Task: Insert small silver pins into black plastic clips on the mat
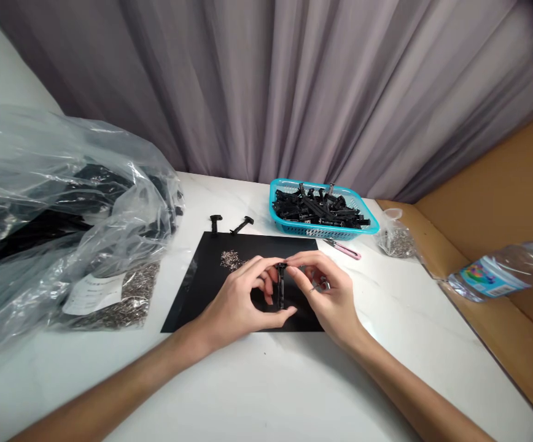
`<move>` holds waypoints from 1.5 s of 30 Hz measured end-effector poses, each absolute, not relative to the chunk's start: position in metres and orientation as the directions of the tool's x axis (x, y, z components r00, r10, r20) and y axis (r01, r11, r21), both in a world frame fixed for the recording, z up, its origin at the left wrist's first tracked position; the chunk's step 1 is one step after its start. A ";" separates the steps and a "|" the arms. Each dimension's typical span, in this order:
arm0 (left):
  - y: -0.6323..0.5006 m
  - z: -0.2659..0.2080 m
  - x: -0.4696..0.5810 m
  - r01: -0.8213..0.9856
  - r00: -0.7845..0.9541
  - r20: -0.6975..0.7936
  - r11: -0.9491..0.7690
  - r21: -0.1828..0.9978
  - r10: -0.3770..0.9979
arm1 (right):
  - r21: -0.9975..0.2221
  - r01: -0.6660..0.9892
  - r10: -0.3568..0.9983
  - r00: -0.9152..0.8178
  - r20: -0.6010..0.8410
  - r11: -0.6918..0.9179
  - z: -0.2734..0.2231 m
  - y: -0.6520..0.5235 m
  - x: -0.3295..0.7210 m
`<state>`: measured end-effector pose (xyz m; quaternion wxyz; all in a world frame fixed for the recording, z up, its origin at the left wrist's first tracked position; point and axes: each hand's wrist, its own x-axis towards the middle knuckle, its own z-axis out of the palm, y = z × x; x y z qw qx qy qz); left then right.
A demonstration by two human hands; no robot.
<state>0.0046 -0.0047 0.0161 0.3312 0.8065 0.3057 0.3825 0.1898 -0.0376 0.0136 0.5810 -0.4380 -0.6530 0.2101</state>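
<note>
A slim black plastic part with a wider head (282, 288) stands upright between my two hands, above a black mat (188, 301). My left hand (239, 298) grips it, with the fingers at its head and the thumb by its lower end. The thumb and forefinger of my right hand (328, 288) pinch at the head of the same part; any small piece between them is too small to make out. Beyond my left hand a pile of tiny metal pieces (230, 259) lies on the mat. Two similar black parts, one upright (215, 223) and one lying tilted (242, 225), are behind the mat.
A blue basket (326, 232) full of black parts stands at the back, with pink-handled snips (346, 248) before it. Right are a small bag of metal pieces (396, 236), a plastic bottle (492, 276) and cardboard (501, 178). Large clear bags (123, 245) fill the left.
</note>
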 end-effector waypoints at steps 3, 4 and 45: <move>-0.005 0.016 0.004 0.264 0.521 0.439 -0.627 0.733 0.732 | -0.766 0.344 0.805 0.047 0.591 0.543 0.013 -0.039 0.190; -0.005 0.016 0.004 0.269 0.522 0.442 -0.633 0.726 0.730 | -0.760 0.350 0.801 0.044 0.598 0.548 0.013 -0.039 0.189; 0.003 0.016 -0.008 0.301 0.596 0.424 -0.679 0.669 0.682 | -0.509 0.602 0.686 -0.091 0.722 0.615 -0.003 -0.041 0.179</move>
